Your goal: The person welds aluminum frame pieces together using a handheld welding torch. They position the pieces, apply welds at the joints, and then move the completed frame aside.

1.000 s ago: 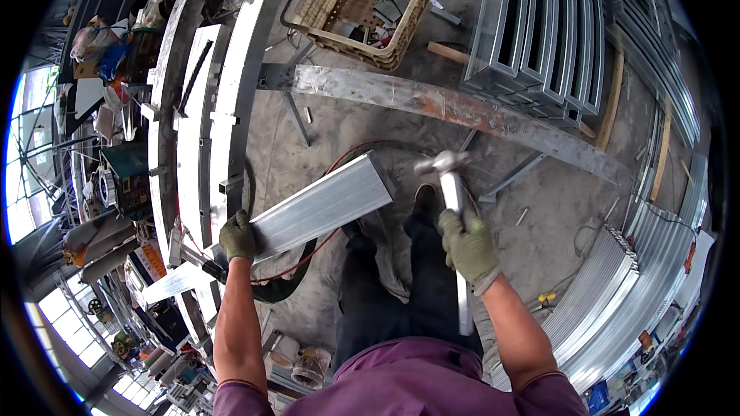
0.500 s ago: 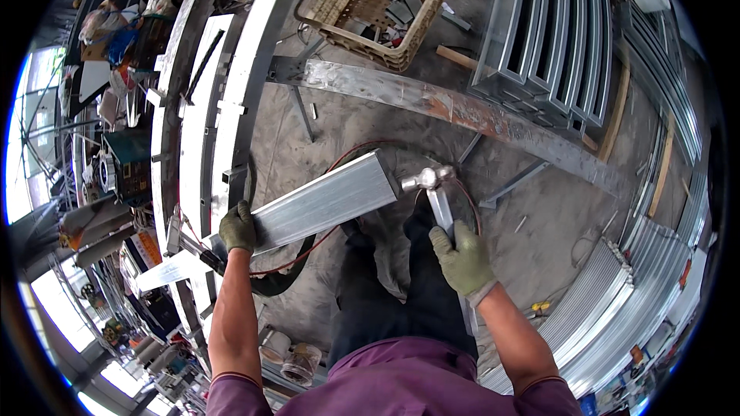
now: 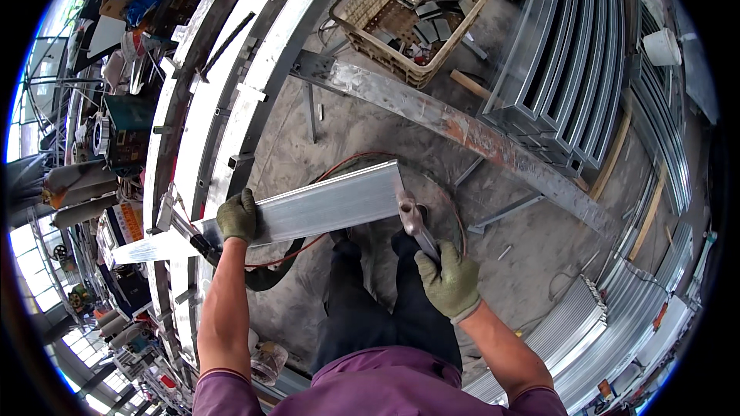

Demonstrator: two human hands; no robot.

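Crate (image 3: 384, 52) of metal scraps (image 3: 426, 31), left hand (image 3: 237, 216) gripping silver profile (image 3: 331, 202), right hand (image 3: 448, 280) gripping hammer (image 3: 412, 217)

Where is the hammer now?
Head view: the hammer is right of centre in the right hand, its head by the right end of the metal profile.

I see olive-green, fabric-looking gloves on both the left hand (image 3: 237, 216) and right hand (image 3: 449, 279); paler cuff (image 3: 467, 312) at the right wrist. Forearms bare above the gloves. Farther up each arm: short purple sleeves, left sleeve (image 3: 223, 394) and right sleeve (image 3: 537, 402); I read a thin orange-brown trim line at the left hem. Same purple on the shirt (image 3: 389, 385), centred between the arms. Dark, near-black trousers (image 3: 351, 293) between the hands. Dark shoes (image 3: 403, 244), detail too small.
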